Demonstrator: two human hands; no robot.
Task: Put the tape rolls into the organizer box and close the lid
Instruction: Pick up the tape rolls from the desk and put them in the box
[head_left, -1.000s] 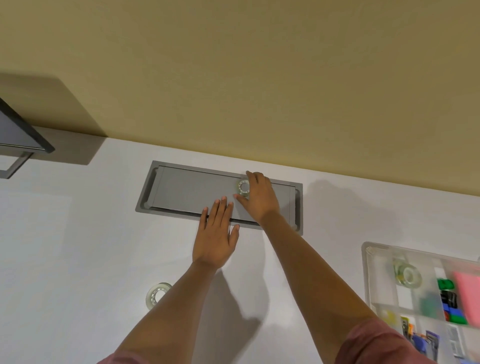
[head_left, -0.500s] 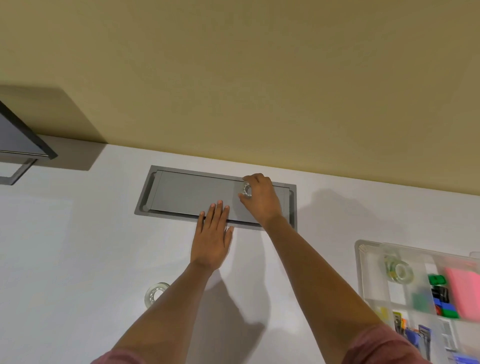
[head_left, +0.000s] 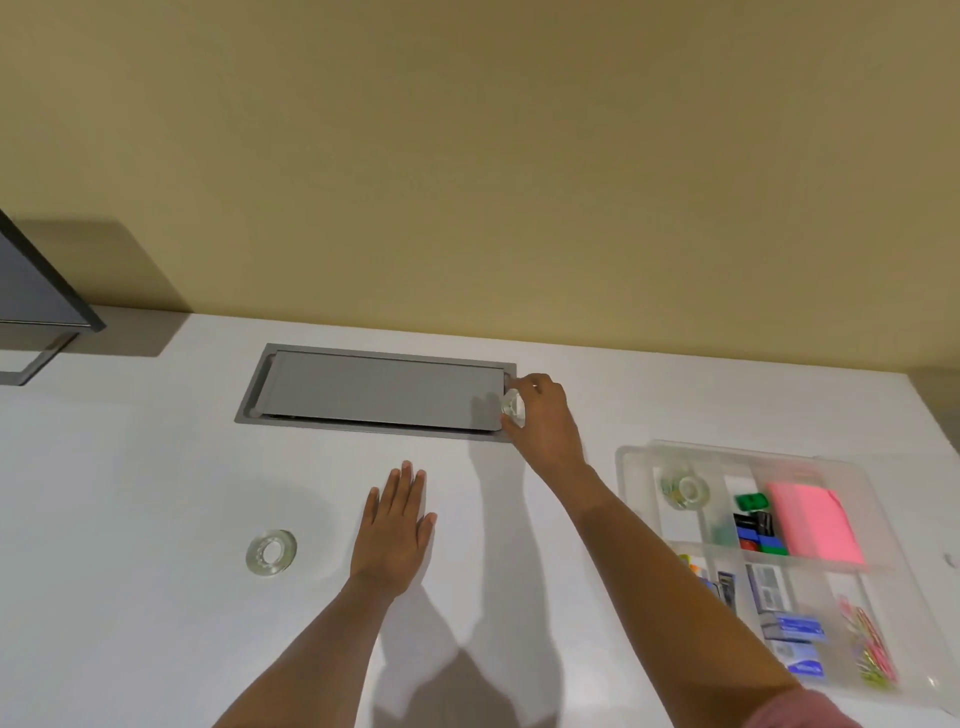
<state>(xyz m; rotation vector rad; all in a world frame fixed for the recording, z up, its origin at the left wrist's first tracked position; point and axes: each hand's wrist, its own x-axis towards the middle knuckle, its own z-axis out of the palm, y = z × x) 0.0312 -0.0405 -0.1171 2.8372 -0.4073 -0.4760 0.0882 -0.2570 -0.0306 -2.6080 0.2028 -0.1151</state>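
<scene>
I see right hand (head_left: 545, 415) pinching a clear tape roll (head_left: 512, 406) for transport; left hand (head_left: 396, 525) spread flat on the surface (head_left: 130, 623) (probably bracing).

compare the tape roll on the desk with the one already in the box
The tape roll on the desk lies flat on the bare white surface beside the left hand; the tape roll in the box sits in a rear compartment of the organizer box. The desk one looks sharp, the boxed one blurred. Both are clear rolls.
</scene>
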